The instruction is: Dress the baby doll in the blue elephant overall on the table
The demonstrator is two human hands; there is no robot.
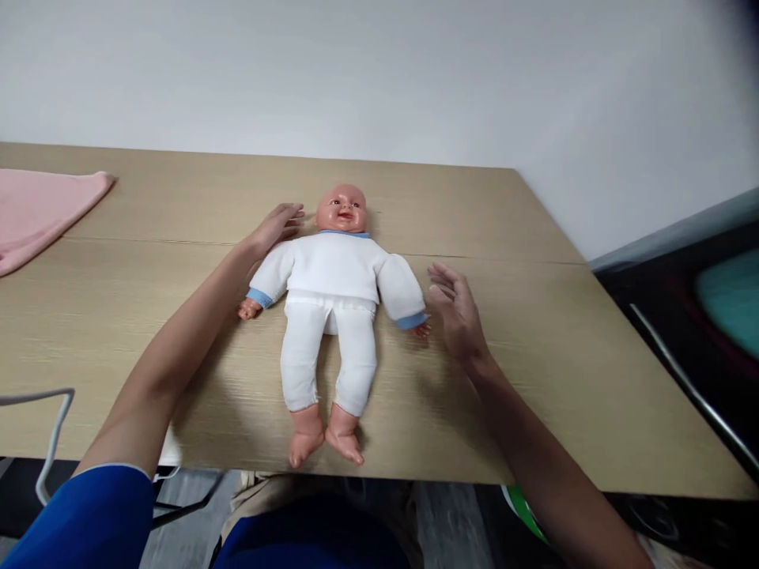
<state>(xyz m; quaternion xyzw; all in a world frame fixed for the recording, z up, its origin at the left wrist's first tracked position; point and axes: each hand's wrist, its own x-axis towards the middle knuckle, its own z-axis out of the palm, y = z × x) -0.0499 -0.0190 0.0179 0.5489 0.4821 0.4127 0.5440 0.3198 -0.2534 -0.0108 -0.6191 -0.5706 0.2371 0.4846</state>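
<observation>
A baby doll (333,269) lies on its back on the wooden table, head toward the wall and feet near the front edge. It wears a white top and white trousers, with blue at the collar and cuffs. My left hand (280,225) is beside the doll's head and shoulder, fingers stretched toward the head and holding nothing. On the other side, my right hand (456,304) is by the doll's cuffed hand, fingers apart and slightly bent, with nothing in it. A small gap shows between my right hand and the doll's sleeve.
A pink cloth (47,209) lies at the table's left. The wooden table (534,379) meets a pale wall (356,79) at the back. A black object with a teal panel (729,300) stands at the right, and a white metal frame (59,427) at the lower left.
</observation>
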